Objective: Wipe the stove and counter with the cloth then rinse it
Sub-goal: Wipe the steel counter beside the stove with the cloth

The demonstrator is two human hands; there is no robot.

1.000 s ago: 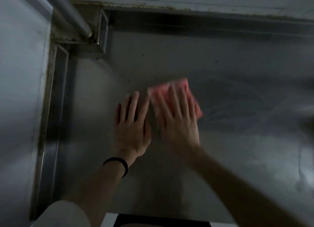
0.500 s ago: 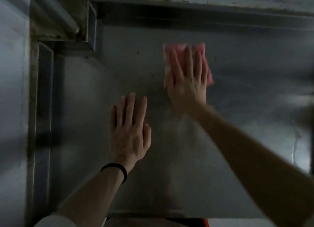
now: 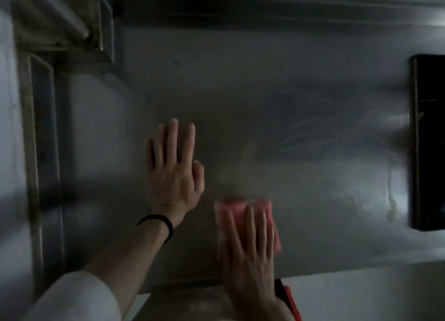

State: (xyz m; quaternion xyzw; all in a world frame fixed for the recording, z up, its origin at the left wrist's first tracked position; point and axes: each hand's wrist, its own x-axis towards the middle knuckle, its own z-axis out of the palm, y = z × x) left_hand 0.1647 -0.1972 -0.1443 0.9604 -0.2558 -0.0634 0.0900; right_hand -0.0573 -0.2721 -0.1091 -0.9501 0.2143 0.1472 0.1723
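A pink cloth (image 3: 234,206) lies flat on the steel counter (image 3: 265,99), close to its front edge. My right hand (image 3: 250,248) presses down on it with straight, spread fingers and covers most of it. My left hand (image 3: 174,174) rests flat on the bare counter to the left of the cloth, fingers straight, a black band round the wrist. Wet wipe marks show on the metal to the right of the hands.
A dark rectangular opening (image 3: 427,142) sits at the counter's right end. A metal pipe (image 3: 60,12) and a raised steel frame (image 3: 106,32) fill the back left corner. A steel ledge (image 3: 43,164) runs along the left side. The counter's front edge (image 3: 361,267) is near my right hand.
My right hand has dragged the cloth from the far middle of the counter back toward the front edge. My left hand has stayed flat in the same place.
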